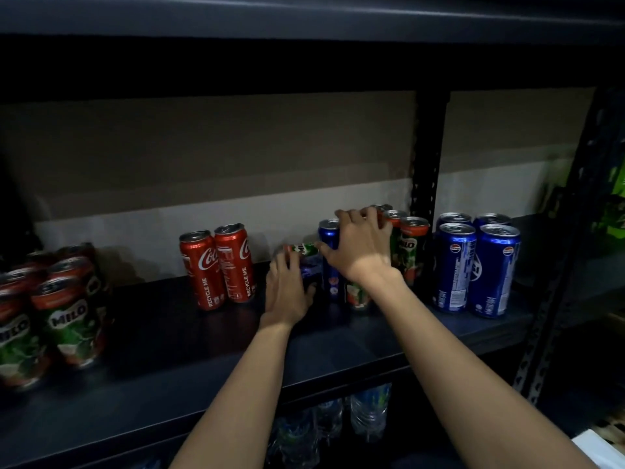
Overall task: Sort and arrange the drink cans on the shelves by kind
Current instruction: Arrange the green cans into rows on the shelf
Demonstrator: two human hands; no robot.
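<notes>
On the dark shelf (162, 367), my left hand (287, 292) grips a blue Pepsi can (309, 275) from the side. A Milo can (301, 248) shows just behind it. My right hand (358, 247) reaches over the can tops, its fingers curled over a green Milo can (357, 296) that is mostly hidden under the wrist. Its thumb crosses another upright Pepsi can (328, 231). More Milo cans (411, 252) stand to the right of that hand. Two red Coca-Cola cans (220, 269) stand to the left, a group of Milo cans (64, 319) at the far left, and several Pepsi cans (473, 269) at the right.
A black perforated upright (426, 164) rises behind the Milo cans. The shelf above (304, 15) hangs low overhead. Plastic water bottles (368, 411) stand on the level below. Another upright (554, 299) slants at the right, with green packaging (615, 204) beyond it.
</notes>
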